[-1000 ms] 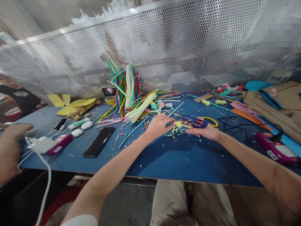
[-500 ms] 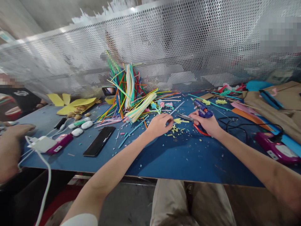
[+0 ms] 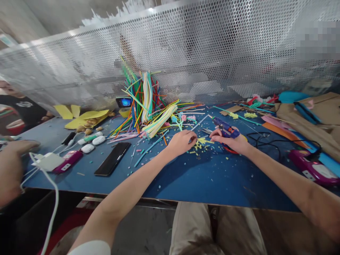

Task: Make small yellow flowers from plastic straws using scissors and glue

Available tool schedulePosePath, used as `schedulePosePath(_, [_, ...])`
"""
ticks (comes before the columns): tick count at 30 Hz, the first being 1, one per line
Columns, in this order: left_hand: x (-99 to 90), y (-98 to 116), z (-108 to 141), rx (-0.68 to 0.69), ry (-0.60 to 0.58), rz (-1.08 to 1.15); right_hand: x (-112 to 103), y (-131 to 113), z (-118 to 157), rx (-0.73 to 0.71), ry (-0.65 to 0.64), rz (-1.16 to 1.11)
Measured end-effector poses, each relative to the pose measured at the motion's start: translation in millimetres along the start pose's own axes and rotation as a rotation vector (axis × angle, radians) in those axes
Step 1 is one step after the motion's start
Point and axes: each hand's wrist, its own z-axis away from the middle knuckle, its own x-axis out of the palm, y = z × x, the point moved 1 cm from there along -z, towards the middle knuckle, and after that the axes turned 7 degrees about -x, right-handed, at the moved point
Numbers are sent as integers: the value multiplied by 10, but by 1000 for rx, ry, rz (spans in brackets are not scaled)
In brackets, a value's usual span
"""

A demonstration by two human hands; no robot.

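My left hand (image 3: 183, 142) is closed, thumb and forefinger pinching a small yellow piece of cut pipe cleaner (image 3: 202, 140) above the blue table. At the other end of that piece are the closed fingertips of my right hand (image 3: 230, 141). Scissors (image 3: 206, 131) show their blades beyond my right fingers and a red handle below that hand; whether the hand still bears on them is hidden. Right behind my right hand is a blue glue gun (image 3: 225, 128), nozzle pointing to the left. Yellow clippings (image 3: 198, 147) lie scattered under my hands.
Bundles of coloured pipe cleaners (image 3: 146, 102) stand and lie at the back. A black phone (image 3: 113, 159) lies to the left, near a purple power strip (image 3: 68, 161). Another purple strip (image 3: 312, 166) and brown paper (image 3: 324, 106) are at right. A person's hand (image 3: 20, 148) rests far left.
My right fingers have moved from the scissors to the end of the yellow piece. The glue gun has shifted slightly left. My left hand stays nearly in place.
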Motion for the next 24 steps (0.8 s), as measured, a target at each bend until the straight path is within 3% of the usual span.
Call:
schedulePosePath(17, [10, -44, -25, -26, 12, 98, 17, 41, 25, -39, -23, 12])
schedulePosePath(24, [0, -19, -19, -40, 28, 57, 21, 53, 20, -20, 91, 50])
